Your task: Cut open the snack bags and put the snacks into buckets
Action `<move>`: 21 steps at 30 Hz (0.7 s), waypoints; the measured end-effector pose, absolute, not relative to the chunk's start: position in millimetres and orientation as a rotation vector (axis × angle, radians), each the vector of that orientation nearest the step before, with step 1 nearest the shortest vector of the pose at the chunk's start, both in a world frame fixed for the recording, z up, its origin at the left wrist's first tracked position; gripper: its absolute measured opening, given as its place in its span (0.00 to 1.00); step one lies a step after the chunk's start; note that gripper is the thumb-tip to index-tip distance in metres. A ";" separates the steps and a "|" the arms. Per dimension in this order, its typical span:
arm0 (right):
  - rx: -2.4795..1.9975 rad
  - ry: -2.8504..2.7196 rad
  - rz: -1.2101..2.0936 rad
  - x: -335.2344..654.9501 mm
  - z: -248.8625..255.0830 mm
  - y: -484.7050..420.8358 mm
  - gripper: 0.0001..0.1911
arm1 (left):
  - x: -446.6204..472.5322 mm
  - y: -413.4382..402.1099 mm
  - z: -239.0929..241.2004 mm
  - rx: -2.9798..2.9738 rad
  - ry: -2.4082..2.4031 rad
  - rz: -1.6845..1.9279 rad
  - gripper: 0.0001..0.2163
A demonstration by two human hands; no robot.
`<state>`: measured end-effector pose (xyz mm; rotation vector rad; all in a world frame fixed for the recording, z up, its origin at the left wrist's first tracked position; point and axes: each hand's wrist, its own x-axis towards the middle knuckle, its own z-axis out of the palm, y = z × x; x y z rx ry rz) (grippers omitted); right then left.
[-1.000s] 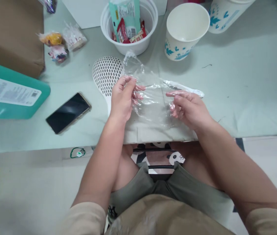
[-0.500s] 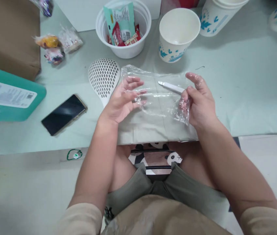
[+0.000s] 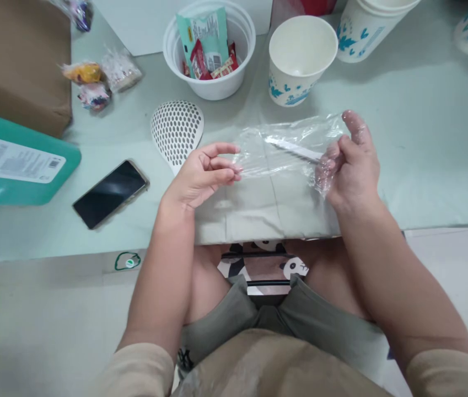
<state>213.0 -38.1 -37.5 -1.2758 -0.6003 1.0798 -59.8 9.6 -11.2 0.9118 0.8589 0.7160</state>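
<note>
A crumpled clear plastic bag (image 3: 258, 157) is stretched between my two hands above the table. My left hand (image 3: 204, 173) pinches its left end between thumb and fingers. My right hand (image 3: 351, 165) is closed round the other end and also grips a slim white tool (image 3: 295, 150) with a slanted tip. The tool points left and lies behind or within the film; I cannot tell which. Its kind is unclear, and my fingers hide its rear end. A white slotted skimmer (image 3: 178, 129) lies just beyond my left hand, its handle partly covered.
A phone (image 3: 110, 193) lies to the left, near a green jug (image 3: 19, 157) and a brown box (image 3: 19, 66). At the back stand a white bowl (image 3: 209, 88) of packaged snacks, a paper cup (image 3: 300, 66) and stacked cups (image 3: 355, 30). Small wrapped sweets (image 3: 93, 82) lie back left.
My left hand has gone from spread fingers to a pinch on the bag's end. My right hand has moved right and slightly up, drawing the film longer and narrower.
</note>
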 end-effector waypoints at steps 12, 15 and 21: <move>-1.275 -0.856 1.355 208.9 -35.7 -44.0 0.24 | -41.0 12.7 -0.6 0.630 0.998 0.523 0.14; -1.339 -0.866 1.442 212.7 -32.7 -46.1 0.22 | -41.6 14.3 -0.2 0.758 1.141 0.592 0.12; -1.335 -0.925 1.485 216.1 -26.4 -49.9 0.24 | -48.5 11.7 -1.2 0.935 1.199 0.640 0.16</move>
